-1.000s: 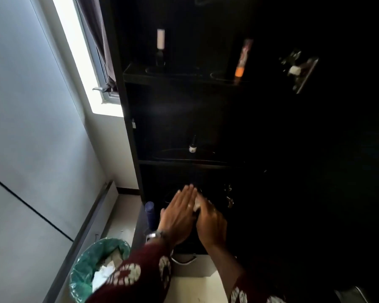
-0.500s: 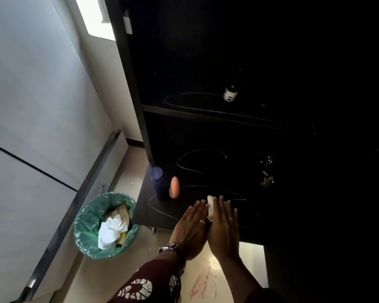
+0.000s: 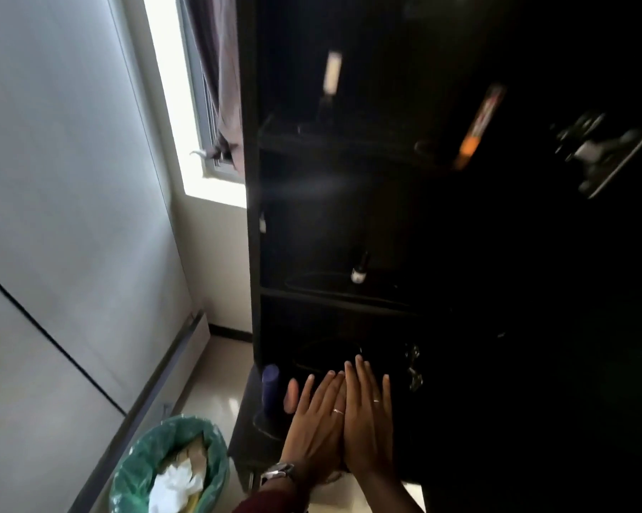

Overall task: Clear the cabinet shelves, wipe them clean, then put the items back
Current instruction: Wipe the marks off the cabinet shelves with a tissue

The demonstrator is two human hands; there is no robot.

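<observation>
The tall black cabinet (image 3: 253, 224) stands open in front of me. My left hand (image 3: 317, 425) and my right hand (image 3: 368, 420) lie flat side by side, palms down, on the lowest shelf (image 3: 247, 435). The white wipe seen under them earlier is hidden now. Just left of my left hand stand a blue bottle (image 3: 270, 388) and a peach egg-shaped object (image 3: 292, 396). A small dark bottle (image 3: 359, 270) sits on the shelf above. The top shelf holds a white tube (image 3: 332, 74) and an orange tube (image 3: 476, 127).
A green-lined bin (image 3: 134, 464) with crumpled white paper stands on the floor at the lower left. A metal clip-like item (image 3: 604, 153) is at the upper right, small metal pieces (image 3: 413, 368) right of my hands. A grey wall and bright window are on the left.
My head view swung down and back up. Both hands stayed pressed together on the lowest shelf and slid slightly; the white wipe that showed between them is now covered.
</observation>
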